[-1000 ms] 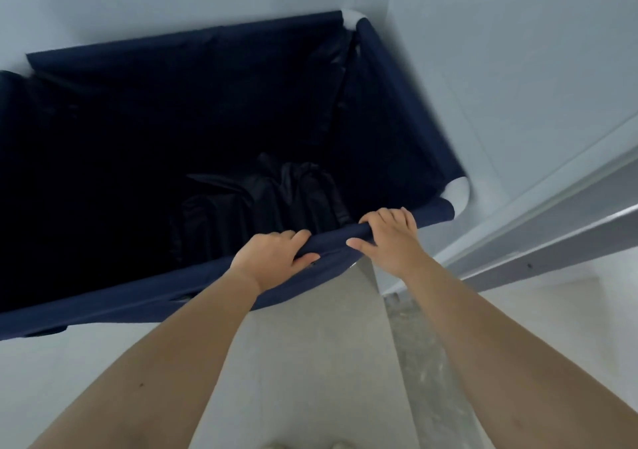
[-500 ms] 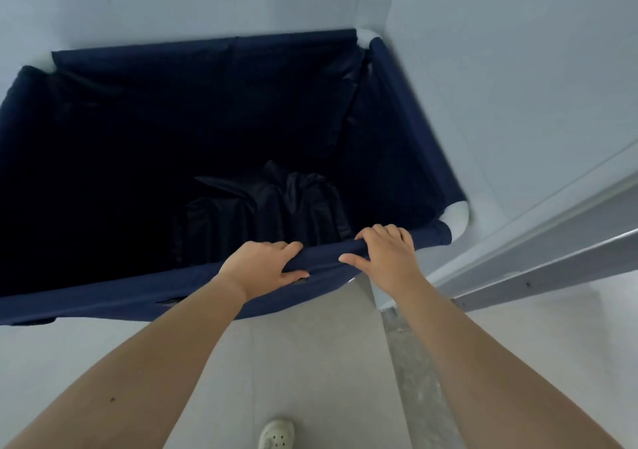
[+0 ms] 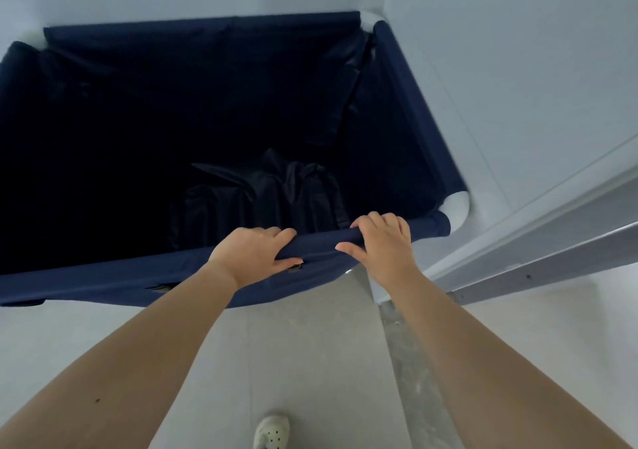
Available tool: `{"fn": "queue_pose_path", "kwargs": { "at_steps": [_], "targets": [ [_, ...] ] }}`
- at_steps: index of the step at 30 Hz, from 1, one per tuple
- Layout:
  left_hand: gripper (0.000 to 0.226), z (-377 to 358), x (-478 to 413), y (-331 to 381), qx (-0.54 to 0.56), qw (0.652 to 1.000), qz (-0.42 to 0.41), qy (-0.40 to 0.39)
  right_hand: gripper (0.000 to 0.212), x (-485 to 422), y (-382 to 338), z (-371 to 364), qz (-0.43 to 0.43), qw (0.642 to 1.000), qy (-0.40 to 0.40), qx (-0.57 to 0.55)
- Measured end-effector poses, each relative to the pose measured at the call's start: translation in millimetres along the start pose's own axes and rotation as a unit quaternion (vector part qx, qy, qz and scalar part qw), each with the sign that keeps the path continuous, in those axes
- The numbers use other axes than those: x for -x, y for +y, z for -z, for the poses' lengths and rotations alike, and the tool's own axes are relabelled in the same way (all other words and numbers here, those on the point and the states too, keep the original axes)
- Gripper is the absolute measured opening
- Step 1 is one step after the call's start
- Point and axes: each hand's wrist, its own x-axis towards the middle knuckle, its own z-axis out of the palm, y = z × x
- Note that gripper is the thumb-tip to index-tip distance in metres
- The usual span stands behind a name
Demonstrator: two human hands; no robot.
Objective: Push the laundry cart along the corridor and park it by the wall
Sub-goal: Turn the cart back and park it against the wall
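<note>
The laundry cart (image 3: 417, 103) is a large navy fabric bin on a white tube frame, filling the upper left of the head view. Its far right corner sits tight in the corner of two pale walls. Dark crumpled cloth (image 3: 276, 193) lies at the bottom. My left hand (image 3: 253, 255) is wrapped over the near fabric-covered rail. My right hand (image 3: 383, 241) grips the same rail just to its right, close to the white corner piece (image 3: 457, 207).
A pale tiled wall (image 3: 518, 69) runs along the cart's right side. A grey metal door frame (image 3: 552, 252) stands at right, with a marbled threshold strip (image 3: 414, 379) on the floor. My white shoe (image 3: 272, 431) shows at the bottom on the grey floor.
The cart's rim has shifted lower in view and squared up to the walls. Both hands kept their grip on the near rail. A shoe came into view.
</note>
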Motion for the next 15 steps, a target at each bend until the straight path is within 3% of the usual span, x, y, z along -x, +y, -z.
{"fn": "queue_pose_path", "kwargs": {
  "at_steps": [6, 11, 13, 15],
  "targets": [
    [0.060, 1, 3, 3, -0.010, 1.000, -0.005, 0.018, 0.056, 3, -4, 3, 0.000, 0.999, -0.014, 0.051],
    [0.053, 11, 27, -3, -0.015, 0.996, -0.007, 0.084, 0.073, 11, -33, 13, -0.158, 0.974, -0.108, 0.120],
    [0.052, 9, 64, -20, -0.016, 0.994, 0.030, 0.103, 0.070, 27, -60, 10, -0.172, 0.978, -0.069, 0.099],
    [0.053, 6, 112, -54, -0.036, 0.991, 0.080, 0.103, 0.067, 42, -106, 2, -0.116, 0.993, -0.001, 0.034]
  ]
}}
